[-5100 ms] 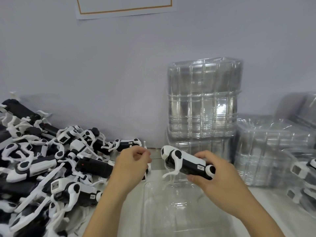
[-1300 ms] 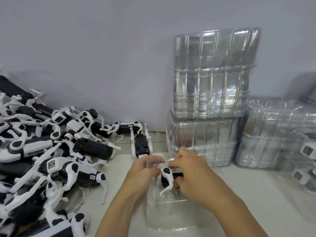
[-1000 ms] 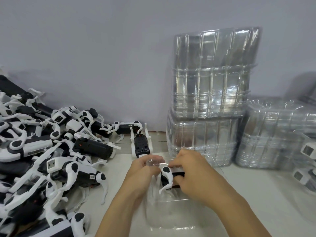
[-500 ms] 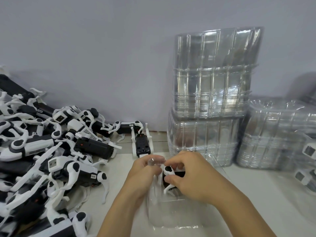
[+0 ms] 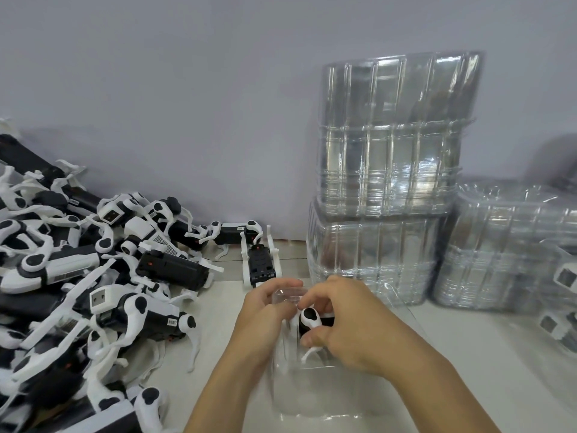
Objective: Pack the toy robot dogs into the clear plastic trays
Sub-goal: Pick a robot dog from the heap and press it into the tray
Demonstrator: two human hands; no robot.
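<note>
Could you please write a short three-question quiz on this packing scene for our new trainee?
1. True or false: the right hand holds a toy robot dog inside the clear tray.
2. What does the left hand grip? A) the tray's far rim B) a loose dog C) nothing
3. Fill in: the pile of unpacked dogs lies to the tray's ____.

Key: 1 true; 2 A; 3 left.
</note>
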